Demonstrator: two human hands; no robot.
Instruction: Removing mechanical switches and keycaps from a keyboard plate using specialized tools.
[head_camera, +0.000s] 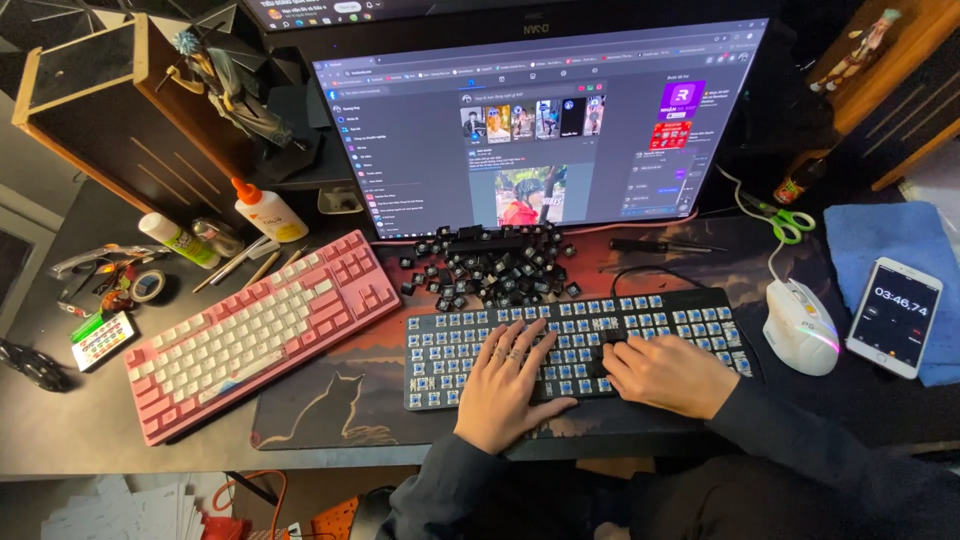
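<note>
— Keyboard (660, 320), the black one: where is it?
— On the table (60, 420), below the monitor (540, 120), its caps off, blue switches bare.
— The hands?
— Left hand (505, 385) lies flat, fingers spread on the switches. Right hand (665, 372) rests curled beside it, holding nothing I can see.
— The caps?
— Keycaps (490, 270) piled just behind; pink keyboard (260, 330) at left.

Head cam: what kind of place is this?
Probably a home computer desk used for keyboard work. A monitor stands behind a black keyboard stripped of its caps, black keycaps lie heaped above it, and both hands rest on its bare switches.
</note>
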